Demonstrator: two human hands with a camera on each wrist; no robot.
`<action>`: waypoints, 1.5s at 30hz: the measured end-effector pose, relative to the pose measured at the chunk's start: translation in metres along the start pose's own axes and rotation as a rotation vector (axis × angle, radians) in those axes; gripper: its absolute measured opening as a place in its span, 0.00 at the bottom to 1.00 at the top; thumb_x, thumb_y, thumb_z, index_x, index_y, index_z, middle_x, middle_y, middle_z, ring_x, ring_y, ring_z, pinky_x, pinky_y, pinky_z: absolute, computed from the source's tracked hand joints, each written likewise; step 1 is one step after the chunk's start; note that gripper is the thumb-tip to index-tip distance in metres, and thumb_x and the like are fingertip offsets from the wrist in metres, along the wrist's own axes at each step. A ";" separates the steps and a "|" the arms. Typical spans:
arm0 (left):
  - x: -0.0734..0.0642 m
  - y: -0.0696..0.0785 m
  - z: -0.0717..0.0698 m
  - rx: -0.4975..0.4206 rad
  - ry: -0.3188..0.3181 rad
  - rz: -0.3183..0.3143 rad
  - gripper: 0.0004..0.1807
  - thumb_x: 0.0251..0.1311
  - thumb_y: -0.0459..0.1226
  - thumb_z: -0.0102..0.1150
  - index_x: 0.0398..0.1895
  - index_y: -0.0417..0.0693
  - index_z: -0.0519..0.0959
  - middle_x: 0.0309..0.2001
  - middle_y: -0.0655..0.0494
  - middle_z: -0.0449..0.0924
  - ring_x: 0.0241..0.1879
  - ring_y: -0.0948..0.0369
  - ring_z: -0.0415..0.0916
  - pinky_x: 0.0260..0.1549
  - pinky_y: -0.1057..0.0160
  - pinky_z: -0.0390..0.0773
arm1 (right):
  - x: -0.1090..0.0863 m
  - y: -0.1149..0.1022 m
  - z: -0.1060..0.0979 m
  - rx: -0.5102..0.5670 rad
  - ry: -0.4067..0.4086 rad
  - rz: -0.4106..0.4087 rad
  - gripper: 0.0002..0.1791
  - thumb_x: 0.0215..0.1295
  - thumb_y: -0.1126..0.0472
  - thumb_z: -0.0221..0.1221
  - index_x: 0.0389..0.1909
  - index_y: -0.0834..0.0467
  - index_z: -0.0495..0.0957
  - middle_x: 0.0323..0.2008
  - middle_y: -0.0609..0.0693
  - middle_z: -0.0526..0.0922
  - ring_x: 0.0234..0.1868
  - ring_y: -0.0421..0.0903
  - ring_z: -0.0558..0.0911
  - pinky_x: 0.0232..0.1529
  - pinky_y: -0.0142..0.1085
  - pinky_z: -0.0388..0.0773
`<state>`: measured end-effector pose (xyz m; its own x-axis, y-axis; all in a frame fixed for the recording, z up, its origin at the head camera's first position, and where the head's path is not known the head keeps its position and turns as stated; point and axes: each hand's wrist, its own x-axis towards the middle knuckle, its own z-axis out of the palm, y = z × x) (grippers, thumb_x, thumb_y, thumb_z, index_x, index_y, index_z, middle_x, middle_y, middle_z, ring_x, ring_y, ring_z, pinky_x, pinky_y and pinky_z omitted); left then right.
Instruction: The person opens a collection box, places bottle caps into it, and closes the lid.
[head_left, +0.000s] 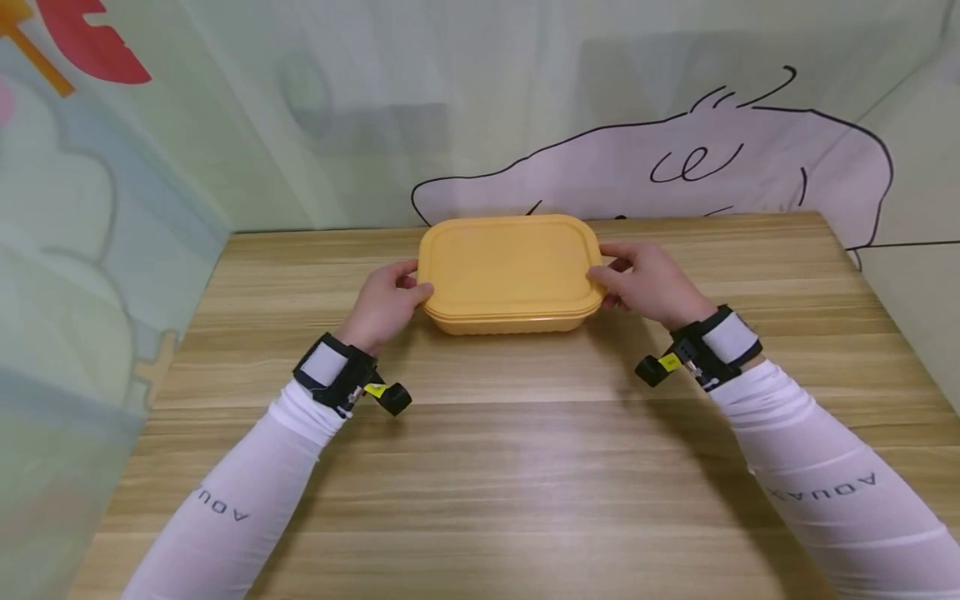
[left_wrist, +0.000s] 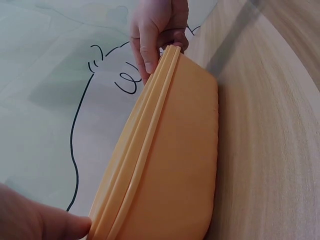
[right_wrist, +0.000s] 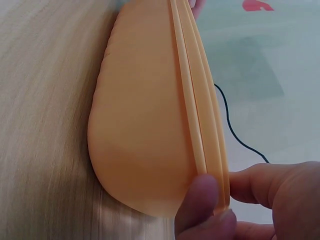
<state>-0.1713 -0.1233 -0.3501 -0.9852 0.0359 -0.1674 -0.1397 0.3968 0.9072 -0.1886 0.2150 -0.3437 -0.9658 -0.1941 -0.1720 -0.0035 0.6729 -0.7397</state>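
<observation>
A yellow-orange lidded food container (head_left: 513, 267) with rounded corners is at the far side of the wooden table, its lid on top. My left hand (head_left: 384, 302) grips the left end, thumb on the lid's rim and fingers curled at the edge. At the opposite end my right hand (head_left: 651, 282) pinches the rim, thumb on the lid and other fingers around the side. In the right wrist view, fingers of the right hand (right_wrist: 280, 200) hold the lid's layered edge. The left wrist view shows the container's long side wall (left_wrist: 185, 140) and the left thumb (left_wrist: 55, 222) against its rim.
The wooden table (head_left: 517, 467) stretches out in front of the container. Behind its far edge hangs a pale printed curtain (head_left: 480, 108) with a cartoon outline, and another printed sheet (head_left: 67, 350) stands along the left side.
</observation>
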 end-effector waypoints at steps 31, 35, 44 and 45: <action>-0.001 -0.006 0.002 -0.128 -0.015 -0.043 0.25 0.63 0.35 0.54 0.62 0.41 0.64 0.43 0.47 0.67 0.33 0.55 0.71 0.34 0.58 0.78 | -0.002 0.008 0.004 0.050 0.015 -0.021 0.32 0.64 0.50 0.56 0.66 0.57 0.60 0.40 0.57 0.74 0.31 0.53 0.79 0.28 0.43 0.79; 0.002 -0.008 0.001 -0.161 -0.016 -0.042 0.23 0.64 0.35 0.53 0.62 0.40 0.65 0.41 0.46 0.68 0.29 0.56 0.72 0.26 0.65 0.77 | -0.002 0.009 0.005 0.090 0.006 -0.023 0.32 0.64 0.51 0.56 0.66 0.58 0.60 0.39 0.58 0.74 0.31 0.53 0.79 0.29 0.42 0.80; 0.000 -0.011 0.003 -0.204 -0.079 -0.028 0.24 0.64 0.35 0.53 0.62 0.40 0.64 0.39 0.46 0.71 0.27 0.56 0.72 0.23 0.67 0.76 | -0.008 0.011 0.004 0.184 -0.023 0.002 0.32 0.65 0.54 0.56 0.66 0.60 0.57 0.36 0.61 0.73 0.30 0.54 0.78 0.30 0.41 0.81; -0.001 -0.011 0.003 -0.205 -0.087 -0.030 0.24 0.64 0.35 0.53 0.62 0.39 0.64 0.39 0.46 0.71 0.27 0.56 0.72 0.23 0.67 0.76 | -0.010 0.012 0.003 0.191 -0.025 -0.002 0.32 0.65 0.54 0.56 0.66 0.60 0.57 0.36 0.61 0.73 0.30 0.54 0.79 0.30 0.41 0.81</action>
<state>-0.1684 -0.1249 -0.3613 -0.9695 0.1093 -0.2196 -0.1943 0.2040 0.9595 -0.1781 0.2225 -0.3530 -0.9592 -0.2144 -0.1844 0.0460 0.5252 -0.8497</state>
